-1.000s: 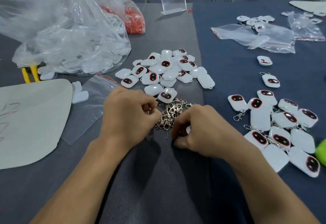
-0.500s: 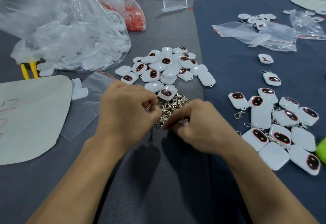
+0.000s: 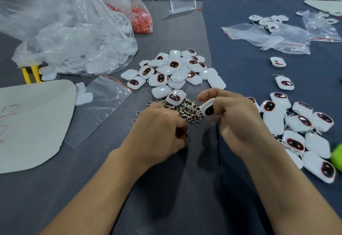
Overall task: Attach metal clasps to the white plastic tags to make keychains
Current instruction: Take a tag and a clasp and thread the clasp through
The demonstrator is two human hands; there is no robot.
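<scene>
White tag point(image 3: 208, 109) — dark red-rimmed oval — in right hand point(image 3: 238, 123).

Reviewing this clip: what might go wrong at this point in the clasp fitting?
1. The left hand pinches a small clasp, mostly hidden; it may slip into the tangled clasp pile just beyond.
2. The right hand holds a tag beside the finished keychains; its forearm could sweep them.
</scene>
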